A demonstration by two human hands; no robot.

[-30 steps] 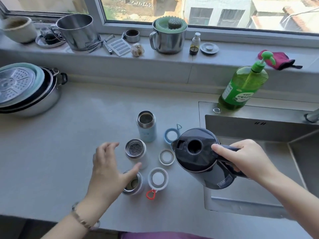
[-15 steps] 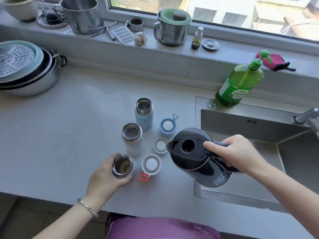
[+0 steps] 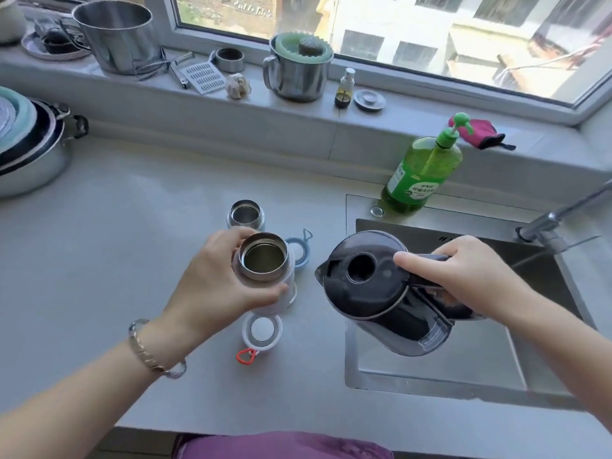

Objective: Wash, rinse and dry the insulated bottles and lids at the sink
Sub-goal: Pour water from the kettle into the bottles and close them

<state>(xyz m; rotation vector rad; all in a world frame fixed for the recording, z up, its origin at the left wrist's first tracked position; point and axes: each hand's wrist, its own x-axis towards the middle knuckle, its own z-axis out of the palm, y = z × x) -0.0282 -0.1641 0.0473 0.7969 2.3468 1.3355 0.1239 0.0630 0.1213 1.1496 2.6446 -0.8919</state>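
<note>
My left hand (image 3: 215, 279) grips an open white insulated bottle (image 3: 263, 261) and holds it up above the counter, mouth upward. My right hand (image 3: 463, 273) holds a dark electric kettle (image 3: 374, 289) by its handle, spout pointing left toward that bottle, over the sink's left edge. A light blue open bottle (image 3: 245, 216) stands on the counter behind. A white lid with a red loop (image 3: 261, 332) lies below the held bottle. A blue lid (image 3: 299, 248) peeks out to its right. A third bottle and another lid are hidden behind the held bottle.
The steel sink (image 3: 463, 385) is at right with a tap (image 3: 556, 220) at its back corner. A green soap pump bottle (image 3: 422, 173) stands behind the sink. Stacked pots (image 3: 29, 154) sit at far left. The windowsill holds steel mugs, a grater and a pink cloth (image 3: 477, 134).
My left hand closed round the nearest bottle and lifted it off the counter toward the kettle's spout. The kettle has stayed in my right hand.
</note>
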